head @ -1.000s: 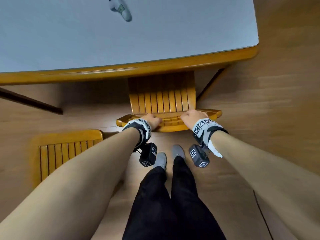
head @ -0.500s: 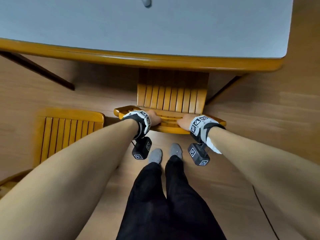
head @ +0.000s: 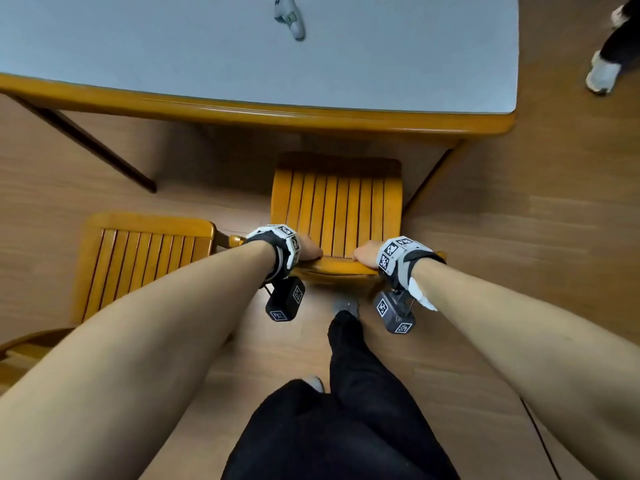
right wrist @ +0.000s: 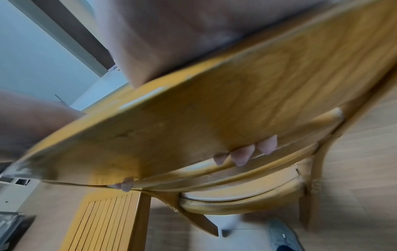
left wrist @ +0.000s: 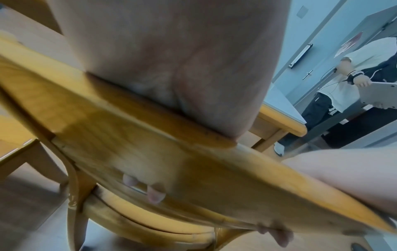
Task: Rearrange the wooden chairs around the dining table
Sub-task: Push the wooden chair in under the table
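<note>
Head view: bright, even indoor light, sharp in centre. Soft sheen along the rounded honey-wood rim of the grey-topped desk (head: pixel 311 114); dark shadow under it falls on the far end of the slatted yellow-wood chair seat (head: pixel 336 202). Wide-angle bends desk edge & brown wood-plank floor (head: pixel 554 220) near the frame borders. Both wrist views: cool bluish cast, heavy motion blur. Curved wooden chair-back rail (left wrist: pixel 171 161) smeared; close skin out of focus, corners stretched.

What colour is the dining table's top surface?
Pale grey-blue, framed by an amber wooden edge; the dining table shows best in the head view.
</note>
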Demonstrator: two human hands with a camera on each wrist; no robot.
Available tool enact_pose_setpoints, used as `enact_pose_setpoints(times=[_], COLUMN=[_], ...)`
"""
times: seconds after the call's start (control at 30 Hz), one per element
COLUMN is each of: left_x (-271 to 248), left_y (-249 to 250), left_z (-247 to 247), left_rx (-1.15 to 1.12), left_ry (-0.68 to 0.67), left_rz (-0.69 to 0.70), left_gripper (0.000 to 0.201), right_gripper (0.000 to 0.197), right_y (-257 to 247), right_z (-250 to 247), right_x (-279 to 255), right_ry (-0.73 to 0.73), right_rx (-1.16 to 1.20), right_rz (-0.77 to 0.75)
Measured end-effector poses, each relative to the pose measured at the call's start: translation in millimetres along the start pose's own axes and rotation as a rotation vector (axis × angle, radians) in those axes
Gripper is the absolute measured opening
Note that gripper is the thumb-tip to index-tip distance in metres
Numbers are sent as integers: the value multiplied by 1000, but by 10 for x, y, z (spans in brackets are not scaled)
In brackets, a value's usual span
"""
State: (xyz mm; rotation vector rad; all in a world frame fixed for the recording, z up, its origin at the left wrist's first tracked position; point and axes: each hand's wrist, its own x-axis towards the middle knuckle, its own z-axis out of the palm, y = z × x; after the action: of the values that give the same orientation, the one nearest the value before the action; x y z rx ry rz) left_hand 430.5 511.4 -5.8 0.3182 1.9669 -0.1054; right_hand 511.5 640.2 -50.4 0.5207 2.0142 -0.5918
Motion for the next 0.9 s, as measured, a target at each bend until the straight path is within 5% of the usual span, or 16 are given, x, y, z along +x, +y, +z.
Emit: enact_pose_setpoints(times=[0.47, 0.73, 0.9], left_x=[-757, -948, -808], left_y=[-927, -1225, -1403], left_z=[2086, 3010, 3511], left_rx=[117, 96, -63], left_ry=[-62, -23, -16], left_rz=[48, 59, 40], left_gripper=[54, 47, 44], right_gripper=[37, 35, 52], right_y=[-52, 76, 243], right_z=[2255, 3173, 3642], right_x=[-1119, -1304, -1056], right_ry=[-56, -61, -36], right_rx=[-130, -98, -42], right_rz=[43, 55, 86])
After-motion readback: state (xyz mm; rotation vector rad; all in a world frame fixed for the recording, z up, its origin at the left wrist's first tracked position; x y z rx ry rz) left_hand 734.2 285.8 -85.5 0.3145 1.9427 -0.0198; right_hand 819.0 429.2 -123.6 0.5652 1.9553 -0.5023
